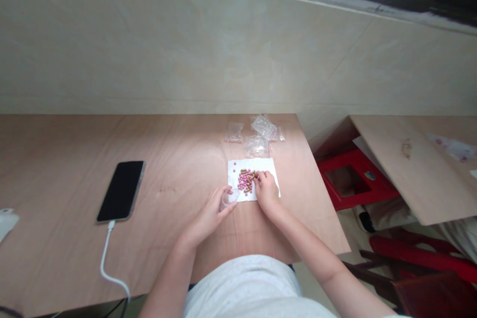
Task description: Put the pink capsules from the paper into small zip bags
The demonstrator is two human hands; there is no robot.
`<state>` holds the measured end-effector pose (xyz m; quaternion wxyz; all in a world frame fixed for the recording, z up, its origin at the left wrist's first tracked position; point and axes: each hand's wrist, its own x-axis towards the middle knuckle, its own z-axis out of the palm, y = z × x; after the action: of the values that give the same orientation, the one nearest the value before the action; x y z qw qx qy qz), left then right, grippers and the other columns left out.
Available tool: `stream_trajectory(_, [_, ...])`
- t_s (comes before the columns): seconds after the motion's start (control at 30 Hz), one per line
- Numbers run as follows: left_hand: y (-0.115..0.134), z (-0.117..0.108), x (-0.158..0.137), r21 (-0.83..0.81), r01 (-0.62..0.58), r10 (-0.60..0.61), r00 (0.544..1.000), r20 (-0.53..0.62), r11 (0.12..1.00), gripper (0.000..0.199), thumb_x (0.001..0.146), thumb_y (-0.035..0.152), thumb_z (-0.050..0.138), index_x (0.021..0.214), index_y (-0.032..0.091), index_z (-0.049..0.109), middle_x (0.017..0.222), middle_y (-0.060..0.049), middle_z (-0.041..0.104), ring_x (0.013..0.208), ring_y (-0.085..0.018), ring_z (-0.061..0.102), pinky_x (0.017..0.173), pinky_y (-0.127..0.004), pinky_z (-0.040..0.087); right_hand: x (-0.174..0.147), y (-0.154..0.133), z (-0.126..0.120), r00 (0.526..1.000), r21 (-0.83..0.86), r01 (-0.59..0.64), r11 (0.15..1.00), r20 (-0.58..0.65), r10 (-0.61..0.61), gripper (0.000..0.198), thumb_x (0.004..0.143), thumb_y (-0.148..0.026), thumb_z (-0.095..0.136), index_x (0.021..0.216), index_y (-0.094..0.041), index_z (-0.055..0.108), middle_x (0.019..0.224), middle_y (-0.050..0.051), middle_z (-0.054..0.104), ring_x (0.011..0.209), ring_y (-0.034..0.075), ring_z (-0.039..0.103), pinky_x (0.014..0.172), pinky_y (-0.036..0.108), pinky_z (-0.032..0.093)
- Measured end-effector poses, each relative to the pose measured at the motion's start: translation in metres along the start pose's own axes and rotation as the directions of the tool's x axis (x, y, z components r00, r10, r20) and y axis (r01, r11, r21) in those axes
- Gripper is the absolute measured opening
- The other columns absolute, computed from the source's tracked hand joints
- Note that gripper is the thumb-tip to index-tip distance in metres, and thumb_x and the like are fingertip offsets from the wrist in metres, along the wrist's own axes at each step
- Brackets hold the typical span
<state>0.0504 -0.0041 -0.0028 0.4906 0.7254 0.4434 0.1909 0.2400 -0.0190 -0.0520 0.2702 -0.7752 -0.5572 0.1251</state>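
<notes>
On the table lies a white paper sheet (265, 165) with a cluster of small pink beads or pills (243, 182) and several shiny gold capsule-like pieces (248, 189). My left hand (215, 205) holds a small clear plastic bag (227, 199) at the sheet's lower left corner, its thumb and fingers around the sides. My right hand (267, 190) rests over the sheet's right side. Its thumb and forefinger are pinched together at the edge of the gold pieces; what lies between the fingertips is too small to make out.
Several clear plastic bags (258, 145) lie just beyond the sheet. To the left is a black phone (121, 192) with a white cable (105, 253). A wall (186, 49) borders the table's far edge. Across a gap on the right stands another table (417, 169), with a red object (354, 179) beneath.
</notes>
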Motion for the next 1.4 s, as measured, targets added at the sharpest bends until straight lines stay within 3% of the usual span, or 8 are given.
stream_trajectory(0.23, [0.003,-0.001,0.000,-0.007,0.009,-0.009,1.000,0.005,1.000,0.039,0.077,0.035,0.051,0.112,0.018,0.044,0.112,-0.010,0.053,0.105,-0.022,0.049,0.089,-0.035,0.040,0.005,-0.002,-0.003,1.000,0.021,-0.008,1.000,0.004,0.008,0.016,0.080,-0.015,0.041,0.084,-0.018,0.056,0.085,0.007,0.048,0.080,0.018,0.046,0.067,0.028,0.039])
stream_trajectory(0.4, [0.007,0.000,0.000,0.001,-0.009,0.009,1.000,0.003,1.000,0.038,0.078,0.036,0.050,0.111,0.019,0.045,0.110,-0.008,0.054,0.103,-0.021,0.050,0.087,-0.033,0.040,0.001,-0.018,-0.026,0.992,0.162,-0.039,0.986,-0.108,0.057,0.014,0.079,-0.014,0.042,0.084,-0.016,0.055,0.089,0.007,0.046,0.083,0.018,0.047,0.075,0.032,0.039])
stream_trajectory(0.63, [0.014,0.006,0.000,0.015,-0.050,0.051,0.997,-0.053,0.999,0.036,0.079,0.034,0.049,0.111,0.020,0.043,0.112,-0.008,0.052,0.105,-0.021,0.049,0.091,-0.035,0.037,-0.030,-0.065,-0.046,0.971,0.371,0.208,0.905,0.037,-0.238,0.020,0.079,-0.014,0.045,0.087,-0.023,0.061,0.085,0.005,0.049,0.085,0.018,0.047,0.076,0.033,0.040])
stream_trajectory(0.83, [0.009,0.007,-0.002,0.055,-0.007,0.017,0.983,-0.185,0.998,0.032,0.077,0.037,0.050,0.104,0.020,0.043,0.103,-0.008,0.053,0.100,-0.021,0.051,0.088,-0.036,0.038,-0.043,-0.063,-0.041,0.994,0.475,0.056,0.878,0.059,-0.095,0.023,0.077,-0.024,0.051,0.100,-0.019,0.053,0.093,0.008,0.053,0.087,0.019,0.050,0.076,0.035,0.042])
stream_trajectory(0.97, [0.012,0.009,-0.004,-0.033,0.031,-0.038,0.971,-0.236,0.999,0.031,0.081,0.039,0.044,0.103,0.018,0.040,0.101,-0.008,0.052,0.099,-0.020,0.051,0.088,-0.035,0.039,-0.050,-0.061,-0.038,0.964,0.582,0.027,0.812,0.200,-0.176,0.026,0.076,-0.024,0.051,0.103,-0.019,0.052,0.099,0.008,0.056,0.090,0.019,0.052,0.071,0.031,0.045])
stream_trajectory(1.07, [0.020,0.009,-0.009,-0.130,0.069,-0.091,0.981,-0.170,0.989,0.030,0.083,0.042,0.039,0.102,0.018,0.037,0.099,-0.007,0.051,0.097,-0.018,0.052,0.085,-0.034,0.041,-0.053,-0.063,-0.036,0.956,0.594,0.032,0.804,0.216,-0.198,0.028,0.074,-0.022,0.055,0.102,-0.020,0.054,0.101,0.008,0.058,0.094,0.019,0.051,0.072,0.031,0.045])
stream_trajectory(1.2, [0.030,0.008,-0.018,-0.279,0.089,-0.097,0.995,-0.016,0.956,0.033,0.085,0.043,0.033,0.108,0.020,0.033,0.106,-0.008,0.049,0.099,-0.017,0.051,0.084,-0.032,0.043,-0.054,-0.067,-0.036,0.980,0.578,-0.035,0.815,0.179,-0.084,0.021,0.073,-0.022,0.054,0.093,-0.017,0.058,0.093,0.008,0.060,0.087,0.019,0.054,0.072,0.032,0.044])
stream_trajectory(1.4, [0.038,-0.003,-0.024,-0.335,0.017,-0.005,0.999,0.037,0.942,0.031,0.086,0.038,0.032,0.111,0.021,0.041,0.112,-0.006,0.052,0.107,-0.018,0.047,0.090,-0.030,0.040,-0.051,-0.063,-0.043,0.963,0.724,-0.174,0.667,0.266,-0.037,0.016,0.076,-0.028,0.052,0.087,-0.020,0.061,0.085,0.005,0.063,0.075,0.016,0.057,0.065,0.027,0.045])
